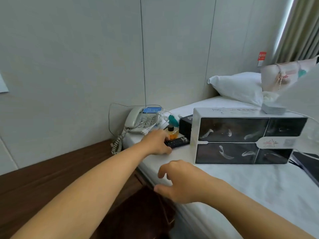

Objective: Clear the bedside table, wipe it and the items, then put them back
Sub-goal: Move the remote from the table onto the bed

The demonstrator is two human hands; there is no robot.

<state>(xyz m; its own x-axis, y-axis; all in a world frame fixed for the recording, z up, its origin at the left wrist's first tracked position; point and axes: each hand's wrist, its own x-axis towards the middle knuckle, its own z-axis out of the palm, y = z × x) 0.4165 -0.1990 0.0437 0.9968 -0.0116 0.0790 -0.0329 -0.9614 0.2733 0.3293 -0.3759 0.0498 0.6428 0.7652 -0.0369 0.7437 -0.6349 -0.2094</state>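
With the dark wooden bedside table (51, 169) at nine o'clock bare, the left hand (156, 143) grips the black remote (177, 141) on the white bed (241, 183), the right hand (179, 181) loosely curled and holding nothing, so wiping and returning items apparently remain.

Hidden and cut off
Left hand (158, 144) covers the remote's (177, 141) near end (its fingers unseen); laptop (309, 167) leaves frame right.
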